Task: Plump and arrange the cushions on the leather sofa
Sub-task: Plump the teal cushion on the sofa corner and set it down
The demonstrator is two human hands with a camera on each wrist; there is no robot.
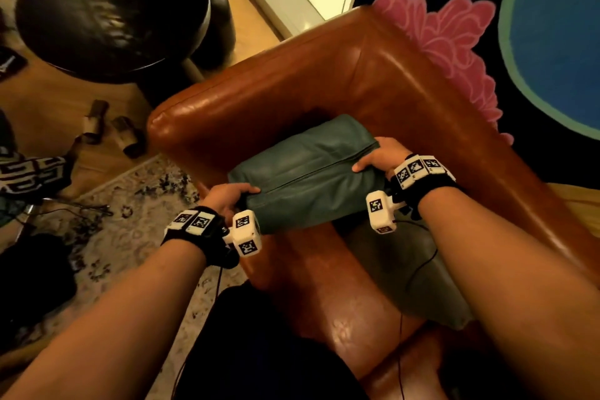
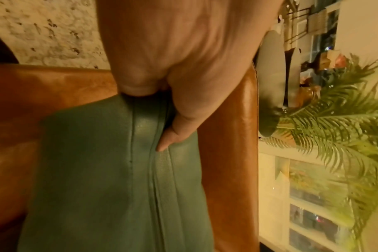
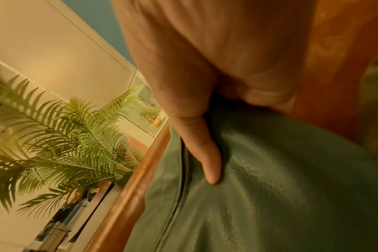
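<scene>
Both hands (image 1: 227, 196) grip teal cushion (image 1: 311, 178); palm plant (image 3: 60, 136) (wrist views only).

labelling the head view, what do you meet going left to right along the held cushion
left hand gripping one end → teal leather cushion with a seam → right hand gripping the other end → brown leather sofa back

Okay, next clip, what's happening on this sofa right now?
A person grips a teal leather cushion by its two ends, left hand at one, right hand at the other, over the corner of a brown leather sofa. A second green cushion lies on the seat beside it.
</scene>
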